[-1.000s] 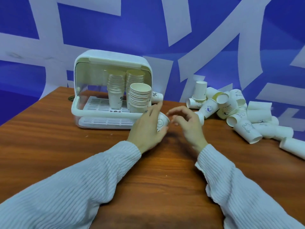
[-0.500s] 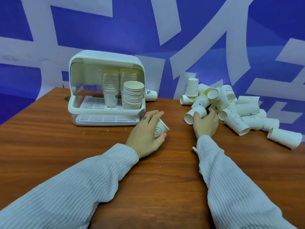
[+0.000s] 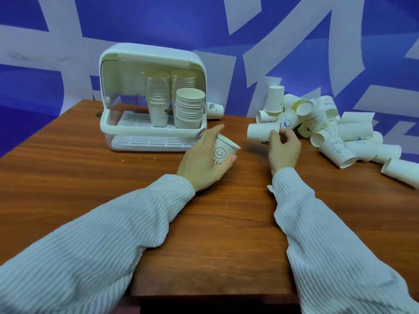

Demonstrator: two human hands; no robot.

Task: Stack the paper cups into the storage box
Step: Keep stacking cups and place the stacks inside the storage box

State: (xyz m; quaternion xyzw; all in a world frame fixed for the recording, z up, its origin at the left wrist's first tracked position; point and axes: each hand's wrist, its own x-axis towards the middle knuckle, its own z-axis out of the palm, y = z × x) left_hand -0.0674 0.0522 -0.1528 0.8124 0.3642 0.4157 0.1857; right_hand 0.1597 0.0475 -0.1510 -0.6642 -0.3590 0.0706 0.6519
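While both sleeved forearms reach forward over the wooden worktop (image 3: 90, 177), each of the hands holds one paper cup. Left hand (image 3: 204, 159): fingers curled round a smiley-face cup (image 3: 223, 151), which lies tilted with its rim pointing toward the right hand and its printed side up. Right hand (image 3: 283, 150): thumb and fingers pinch a plain white cup (image 3: 260, 134) lying on its side, its rim toward the left hand; whether it touches the worktop cannot be told. The two held cups are near each other but apart.

Beyond the left hand stands the storage box (image 3: 145, 132), white, with its domed lid raised. On its slotted tray stand three stacks of nested cups: a front stack (image 3: 190, 109) nearest the left hand, and two taller stacks (image 3: 158, 96) behind it. A single cup marked "%" (image 3: 214, 109) lies on its side just past the box's right-hand edge.

Beyond and to the outer side of the right hand lies a loose heap of cups (image 3: 328, 132), most on their sides, one standing upside down (image 3: 274, 98) at the heap's far edge. A blue-and-white patterned backdrop (image 3: 226, 30) closes the scene behind.
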